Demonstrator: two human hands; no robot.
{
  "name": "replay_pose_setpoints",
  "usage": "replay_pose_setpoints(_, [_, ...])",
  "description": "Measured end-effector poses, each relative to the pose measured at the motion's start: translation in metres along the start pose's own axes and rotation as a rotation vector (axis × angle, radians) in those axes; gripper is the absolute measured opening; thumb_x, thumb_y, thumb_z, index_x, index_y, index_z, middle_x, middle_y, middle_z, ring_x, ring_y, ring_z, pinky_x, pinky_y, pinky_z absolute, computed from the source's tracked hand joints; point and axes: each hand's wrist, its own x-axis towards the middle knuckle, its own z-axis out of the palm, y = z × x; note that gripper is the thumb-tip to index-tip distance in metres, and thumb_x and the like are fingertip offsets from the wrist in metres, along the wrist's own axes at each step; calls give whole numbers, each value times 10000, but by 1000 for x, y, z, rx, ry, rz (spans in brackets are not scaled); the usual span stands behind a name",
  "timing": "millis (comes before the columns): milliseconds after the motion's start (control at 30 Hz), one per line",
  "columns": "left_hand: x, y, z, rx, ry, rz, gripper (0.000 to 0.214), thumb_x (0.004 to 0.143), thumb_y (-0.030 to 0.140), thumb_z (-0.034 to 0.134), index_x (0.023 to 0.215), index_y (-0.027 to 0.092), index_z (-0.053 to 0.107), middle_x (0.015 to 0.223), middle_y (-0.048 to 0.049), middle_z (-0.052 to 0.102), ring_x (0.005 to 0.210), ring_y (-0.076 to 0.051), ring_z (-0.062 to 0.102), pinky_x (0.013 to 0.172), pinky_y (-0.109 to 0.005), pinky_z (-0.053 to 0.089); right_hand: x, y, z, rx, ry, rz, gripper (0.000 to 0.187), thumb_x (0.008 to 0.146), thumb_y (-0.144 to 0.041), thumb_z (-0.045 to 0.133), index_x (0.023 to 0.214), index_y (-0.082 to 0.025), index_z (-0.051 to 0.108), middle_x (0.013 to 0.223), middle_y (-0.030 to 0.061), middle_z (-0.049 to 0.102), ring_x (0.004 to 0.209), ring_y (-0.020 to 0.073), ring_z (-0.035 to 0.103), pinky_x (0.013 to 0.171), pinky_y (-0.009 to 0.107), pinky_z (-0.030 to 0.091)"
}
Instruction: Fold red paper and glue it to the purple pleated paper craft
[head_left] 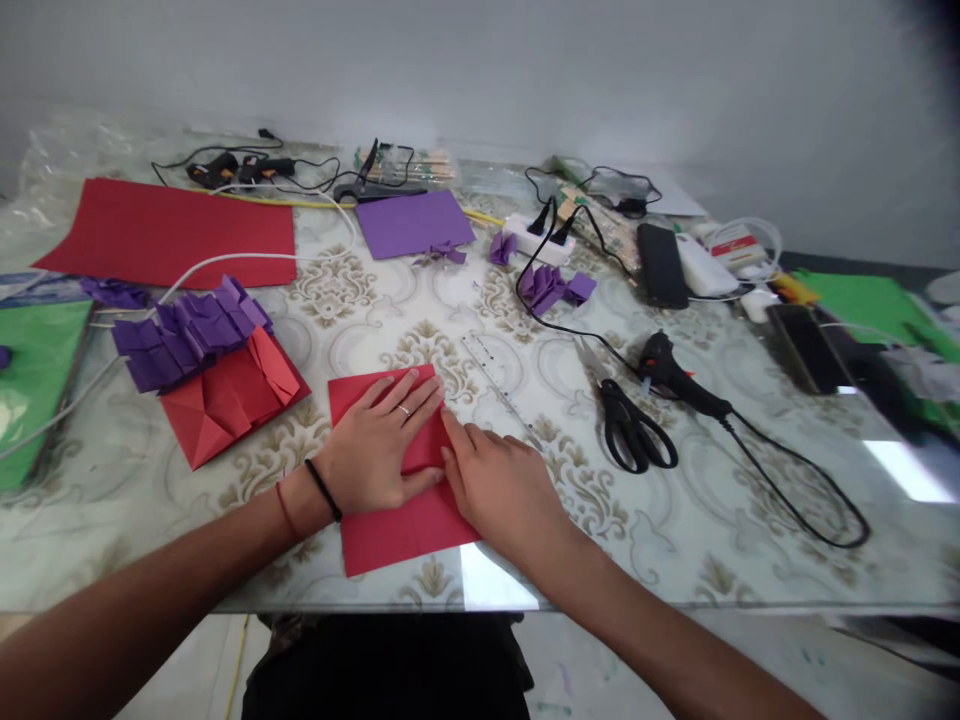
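Here, splayed left hand (381,445) atop red paper (405,535), half-curled right hand (501,485) at its edge, label (733,246) print illegible.

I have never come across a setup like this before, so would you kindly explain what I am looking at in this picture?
Gladly. There is no machine here: these are a person's own bare hands, seen by a camera worn on the head, looking forward and down. It is the only view.

The left hand lies flat on a sheet of red paper; the right hand touches its right side, though whether it pinches the edge is hard to tell.

On the patterned table, to the right, lie a clear ruler, black scissors and a black glue gun. To the left is a folded red piece with purple folded paper along its far side.
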Motion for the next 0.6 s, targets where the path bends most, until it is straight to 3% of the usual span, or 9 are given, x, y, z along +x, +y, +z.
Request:
replay_pose_setpoints(167, [4, -4, -1, -12, -12, 18, 973, 924, 650, 645, 1616, 13, 393, 1697, -216, 393, 1603, -383, 321, 1316, -549, 246, 11, 0, -1, 11, -2, 46, 549, 1097, -257, 409, 1631, -129, 395, 1056, 139, 817, 896, 279, 799, 716, 352, 551])
replay_pose_setpoints(333, [3, -7, 4, -18, 13, 22, 1052, 893, 711, 656, 1620, 6, 373, 1716, -263, 324, 1624, -388, 272, 1341, -570, 171, 16, 2, -1, 31, -2, 70, 555, 1101, -278, 407, 1643, -166, 369, 1045, 123, 829, 883, 276, 807, 735, 352, 559])
replay_pose_setpoints(600, [3, -7, 2, -1, 1, 26, 1021, 924, 729, 622, 1625, 25, 390, 1729, -262, 291, 1633, -417, 230, 1334, -577, 195, -1, 3, -4, -17, -83, 33, 519, 1122, -266, 400, 1628, -153, 431, 1077, 147, 819, 917, 259, 799, 732, 332, 543])
